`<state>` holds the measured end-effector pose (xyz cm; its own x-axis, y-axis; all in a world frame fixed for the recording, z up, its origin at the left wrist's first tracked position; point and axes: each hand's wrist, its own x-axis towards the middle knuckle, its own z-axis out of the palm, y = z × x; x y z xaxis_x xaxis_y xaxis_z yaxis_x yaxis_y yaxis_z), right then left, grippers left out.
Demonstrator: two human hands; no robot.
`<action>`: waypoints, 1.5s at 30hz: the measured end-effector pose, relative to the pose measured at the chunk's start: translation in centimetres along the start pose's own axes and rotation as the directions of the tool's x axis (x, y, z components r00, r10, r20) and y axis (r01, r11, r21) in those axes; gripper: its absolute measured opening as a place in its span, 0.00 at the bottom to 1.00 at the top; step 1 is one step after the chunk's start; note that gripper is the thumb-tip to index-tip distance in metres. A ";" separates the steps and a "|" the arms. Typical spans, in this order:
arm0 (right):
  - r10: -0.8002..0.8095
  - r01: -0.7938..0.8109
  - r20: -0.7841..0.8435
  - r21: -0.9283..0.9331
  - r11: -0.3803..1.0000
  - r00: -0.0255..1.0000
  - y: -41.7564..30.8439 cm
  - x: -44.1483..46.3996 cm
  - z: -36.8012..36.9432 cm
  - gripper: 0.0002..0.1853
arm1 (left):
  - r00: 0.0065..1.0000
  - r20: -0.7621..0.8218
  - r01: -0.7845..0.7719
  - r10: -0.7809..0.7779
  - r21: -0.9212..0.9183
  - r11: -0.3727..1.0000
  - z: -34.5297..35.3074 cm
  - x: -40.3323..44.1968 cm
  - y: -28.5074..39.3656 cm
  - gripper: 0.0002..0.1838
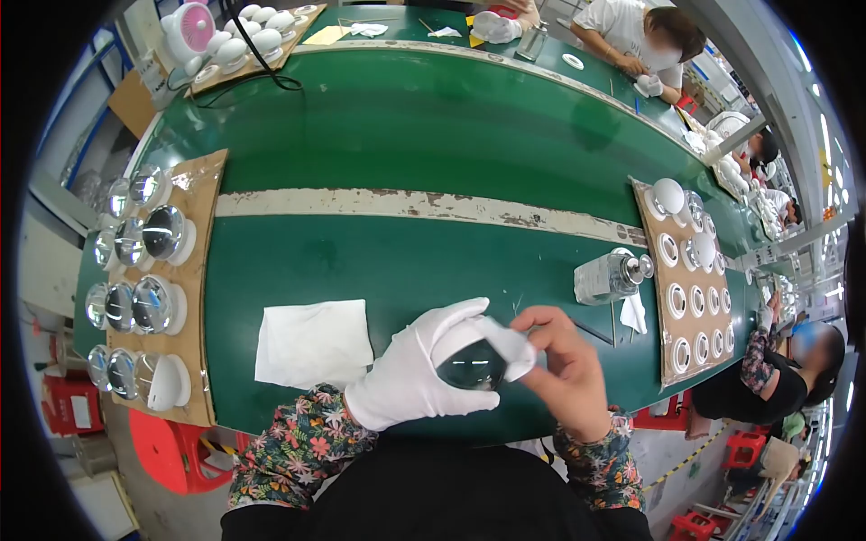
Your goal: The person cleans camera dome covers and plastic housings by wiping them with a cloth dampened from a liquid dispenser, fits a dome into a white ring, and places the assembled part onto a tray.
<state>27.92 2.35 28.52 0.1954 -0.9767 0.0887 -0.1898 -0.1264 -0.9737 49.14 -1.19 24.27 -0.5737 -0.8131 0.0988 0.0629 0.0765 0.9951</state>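
My left hand (406, 380), in a white glove, is wrapped round a clear dome (471, 366) with a white ring at its base. The dome looks dark and glossy, with light reflecting on it. My bare right hand (570, 374) pinches a small white cloth (512, 348) against the dome's right side. On the green table just left of my gloved hand lies a folded white cloth (311, 343). Part of the white ring is hidden by the glove and the small cloth.
A cardboard sheet (200, 298) at the left bears several domes on white bases. Another cardboard sheet (651, 243) at the right holds several white rings and globes. A glass bottle (603, 279) stands beside it. Co-workers sit across the table and at the right.
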 end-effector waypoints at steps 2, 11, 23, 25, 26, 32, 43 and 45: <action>0.095 -0.077 -0.039 0.328 0.942 0.995 0.0 -0.1 -0.6 0.08 | 0.988 -0.002 0.149 -0.155 -0.272 0.951 -0.3 0.2 0.3 0.48; -0.074 0.106 -0.123 0.284 0.953 0.990 -0.4 0.5 2.6 0.07 | 0.902 0.054 0.290 -0.429 -0.811 0.508 -0.3 0.5 -0.6 0.32; -0.570 0.573 0.225 -0.600 0.558 0.790 0.1 0.6 4.2 0.09 | 0.874 0.110 0.323 -0.473 -0.858 0.399 -0.4 0.4 -0.9 0.31; -0.571 0.622 0.331 -0.644 0.446 0.751 0.3 0.7 4.9 0.13 | 0.866 0.125 0.335 -0.484 -0.863 0.377 -0.3 0.0 -1.1 0.31; -0.541 0.606 0.340 -0.657 0.448 0.769 0.1 0.8 5.1 0.15 | 0.861 0.142 0.339 -0.489 -0.877 0.341 -0.3 -0.2 -1.1 0.30; -0.314 0.376 0.208 -0.528 0.761 0.926 -1.1 2.0 2.9 0.21 | 0.902 0.137 0.321 -0.410 -0.848 0.422 0.1 -0.3 -0.8 0.29; -0.088 0.152 -0.235 0.269 0.951 0.968 3.4 -0.5 4.4 0.10 | 0.900 0.222 0.345 -0.375 -0.888 0.304 -0.2 -0.4 -0.5 0.28; -0.100 0.152 -0.260 0.191 0.970 0.961 3.7 -0.9 3.5 0.07 | 0.915 0.204 0.313 -0.347 -0.903 0.295 -0.6 -0.1 -0.4 0.27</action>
<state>30.37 3.33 24.07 -0.0431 -0.9706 0.2368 0.0297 -0.2382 -0.9708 49.64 -1.45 23.85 -0.7133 -0.6534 -0.2534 0.5763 -0.7527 0.3184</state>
